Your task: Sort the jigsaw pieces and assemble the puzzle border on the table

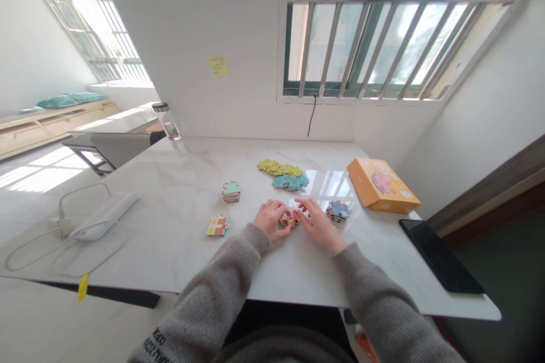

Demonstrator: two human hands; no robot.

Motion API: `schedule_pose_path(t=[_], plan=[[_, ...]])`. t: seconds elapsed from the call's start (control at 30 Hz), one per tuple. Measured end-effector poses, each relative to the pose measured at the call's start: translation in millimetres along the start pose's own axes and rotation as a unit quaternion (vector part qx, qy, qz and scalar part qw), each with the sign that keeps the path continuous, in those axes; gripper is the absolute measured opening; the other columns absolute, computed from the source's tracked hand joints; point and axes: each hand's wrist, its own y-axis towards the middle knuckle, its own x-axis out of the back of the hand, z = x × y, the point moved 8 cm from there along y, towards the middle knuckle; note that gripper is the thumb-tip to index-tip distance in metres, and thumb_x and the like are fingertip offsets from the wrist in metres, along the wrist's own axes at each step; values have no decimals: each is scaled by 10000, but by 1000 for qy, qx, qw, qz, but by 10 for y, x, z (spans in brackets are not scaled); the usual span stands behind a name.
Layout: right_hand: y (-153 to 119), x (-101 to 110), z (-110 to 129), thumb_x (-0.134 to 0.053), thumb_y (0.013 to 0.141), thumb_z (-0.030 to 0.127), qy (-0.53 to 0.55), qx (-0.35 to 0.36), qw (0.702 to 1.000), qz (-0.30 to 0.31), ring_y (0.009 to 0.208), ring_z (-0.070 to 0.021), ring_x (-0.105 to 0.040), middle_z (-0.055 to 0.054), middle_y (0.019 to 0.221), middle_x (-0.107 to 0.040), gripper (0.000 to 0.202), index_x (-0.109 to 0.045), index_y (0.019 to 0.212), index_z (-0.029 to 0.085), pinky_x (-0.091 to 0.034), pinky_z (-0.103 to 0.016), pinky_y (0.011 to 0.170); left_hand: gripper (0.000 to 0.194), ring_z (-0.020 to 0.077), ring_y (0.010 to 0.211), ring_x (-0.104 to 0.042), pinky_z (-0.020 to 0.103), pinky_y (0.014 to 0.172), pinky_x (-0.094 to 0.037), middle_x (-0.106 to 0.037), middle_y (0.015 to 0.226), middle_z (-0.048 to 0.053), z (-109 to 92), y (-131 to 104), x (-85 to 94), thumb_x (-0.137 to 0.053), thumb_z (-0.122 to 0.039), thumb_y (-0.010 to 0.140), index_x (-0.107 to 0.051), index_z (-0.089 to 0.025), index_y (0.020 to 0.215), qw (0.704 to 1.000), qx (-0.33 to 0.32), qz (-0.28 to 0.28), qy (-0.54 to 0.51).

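A seated person's two bare hands meet low in the middle of a white, marble-look surface (170,249). Between them lies a small cluster of multicoloured puzzle pieces (290,218), partly hidden by fingers. The left hand (271,220) curls around the near and left side, thumb towards the right; the right hand (318,224) bends in from the right, its fingertips at the cluster. Both are partly closed, but whether either truly grips a piece cannot be told.

Good handling here probably means light fingertip pressure from both sides, edges kept level, and thin tabs neither bent nor forced. Low wrists would help steady the cluster, and sleeves are best kept off neighbouring pieces.

Just right of the right hand is a blue-toned pile (338,211). Beyond the hands, a yellow row (279,168) touches a teal row (291,182). To the left sit a green-topped stack (231,191) and, nearer, an orange-and-cream stack (217,226). An orange box (383,184) and black tablet-like slab (440,255) lie at far right.
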Motion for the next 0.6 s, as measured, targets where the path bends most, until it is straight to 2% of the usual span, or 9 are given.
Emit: schedule_pose_path(t=[0.17, 0.3, 0.37, 0.47, 0.6], plan=[[-16, 62, 229, -541, 954, 251, 18, 69, 997, 10, 1180, -252, -553, -113, 1261, -569, 339, -547, 1293, 255, -485, -460, 1018, 299, 259, 1027, -589, 448, 927, -479, -690, 1093, 56, -13, -37, 214, -702, -96, 643, -590, -238, 881, 993, -39, -82, -71], [-38, 18, 315, -586, 947, 265, 14, 113, 993, 30, 1205, -260, -553, -99, 1265, -598, 323, -577, 1269, 282, -481, -471, 1032, 283, 247, 1026, -602, 438, 941, -501, -688, 1083, 65, -11, -67, 247, -673, -76, 656, -579, -232, 873, 986, -61, -95, -125], [-48, 55, 306, -591, 950, 279, -4, 122, 992, 16, 1174, -263, -570, -100, 1237, -610, 313, -590, 1263, 284, -499, -469, 1003, 350, 253, 1099, -593, 440, 965, -498, -659, 1175, 86, 9, -80, 224, -664, -103, 694, -586, -230, 1010, 983, -59, -91, -148], [-92, 266, 250, -606, 944, 301, -54, 129, 990, -30, 1152, -275, -574, -102, 1213, -621, 320, -597, 1263, 277, -496, -479, 990, 523, 284, 1225, -535, 469, 1017, -469, -563, 1334, 133, 93, -94, 159, -664, -177, 733, -512, -212, 1233, 986, -29, -84, -140], [-236, 743, -31, -603, 932, 291, -126, 90, 982, -104, 1087, -278, -575, -91, 1159, -637, 309, -595, 1240, 266, -480, -482, 973, 448, 306, 1113, -550, 495, 999, -454, -598, 1167, 114, 198, -89, -4, -719, -274, 704, -577, -209, 1124, 999, 23, -19, -41]])
